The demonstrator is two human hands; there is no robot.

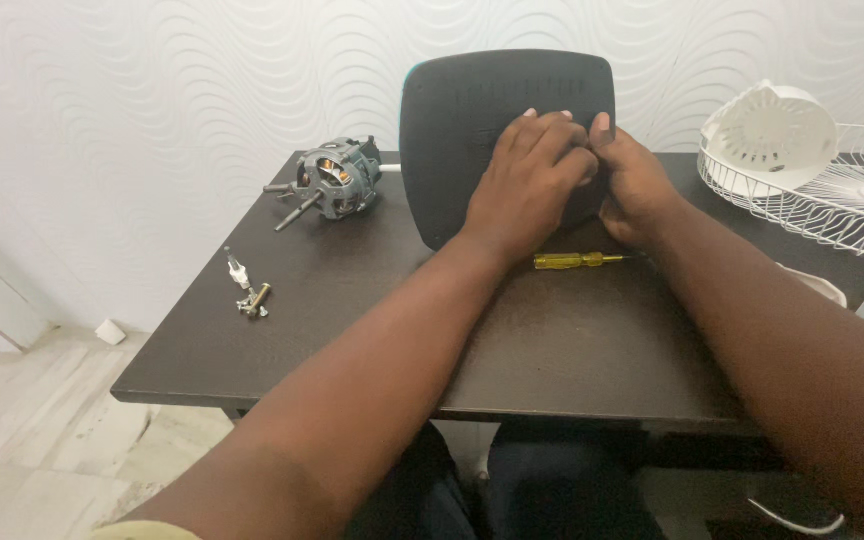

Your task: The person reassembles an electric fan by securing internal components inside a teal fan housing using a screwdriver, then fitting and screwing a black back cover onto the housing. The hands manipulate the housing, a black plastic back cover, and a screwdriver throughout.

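Pressing against a black rounded panel (462, 120) that stands upright on the dark table (552, 350), the left hand (527, 185) lies flat with fingers together, and the right hand (632, 185) grips beside it, thumb up. Just below the hands lies a yellow-handled screwdriver (577, 261). Left of them sits an electric motor (334, 180), with loose bolts (249, 292) nearer. Right stands a white fan grille (832, 190).

Black panel (472, 130): matt plastic, faint ribbing. Desk (552, 350): dark wood-look top, low sheen. Motor (337, 178): grey metal casing, copper windings visible. Screwdriver (577, 261): translucent yellow plastic handle. Fan guard (832, 205): white coated wire. Bolts (250, 295): shiny metal.
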